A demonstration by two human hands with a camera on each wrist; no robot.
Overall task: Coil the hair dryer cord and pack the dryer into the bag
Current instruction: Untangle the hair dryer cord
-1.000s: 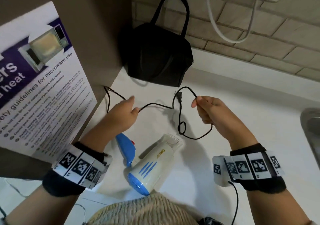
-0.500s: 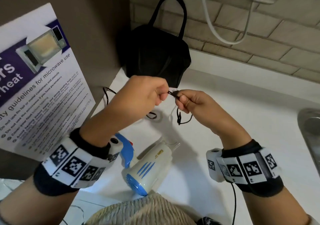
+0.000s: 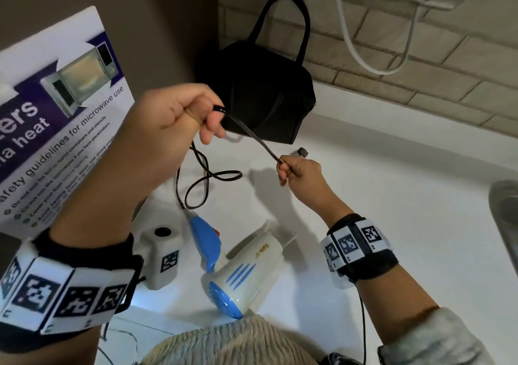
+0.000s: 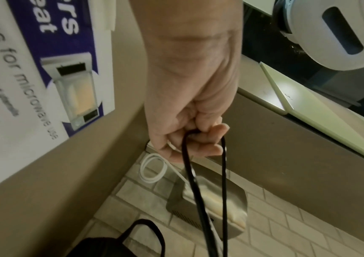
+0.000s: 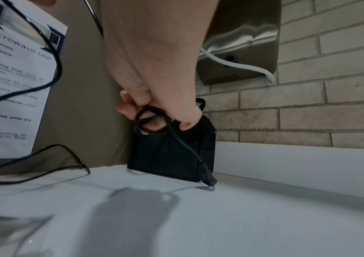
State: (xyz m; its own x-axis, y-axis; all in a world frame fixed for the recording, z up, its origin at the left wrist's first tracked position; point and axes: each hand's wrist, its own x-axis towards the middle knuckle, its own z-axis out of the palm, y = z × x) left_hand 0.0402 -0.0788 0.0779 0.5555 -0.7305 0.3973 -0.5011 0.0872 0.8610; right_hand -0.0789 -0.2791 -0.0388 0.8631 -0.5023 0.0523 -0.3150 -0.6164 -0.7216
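A white and blue hair dryer (image 3: pixel 246 269) lies on the white counter (image 3: pixel 392 210) near me, its black cord (image 3: pixel 201 185) looping on the counter beyond its handle. My left hand (image 3: pixel 179 123) is raised and pinches a folded bend of the cord (image 4: pixel 203 173). My right hand (image 3: pixel 297 168) grips the other end of the doubled stretch, with a small loop (image 5: pixel 152 121) at its fingers; the plug (image 5: pixel 207 177) dangles to the counter. The black bag (image 3: pixel 263 89) with loop handles stands upright at the back corner, beyond both hands.
A microwave safety poster (image 3: pixel 56 117) hangs on the brown wall at left. A metal wall dispenser (image 5: pixel 240 40) with a white cable (image 3: pixel 372 64) hangs above the brick wall behind. A sink edge (image 3: pixel 504 213) lies at far right.
My hands, which had come together at the cord, have drawn apart: the left rose up and left, the right moved down and right, stretching a doubled length of cord between them.
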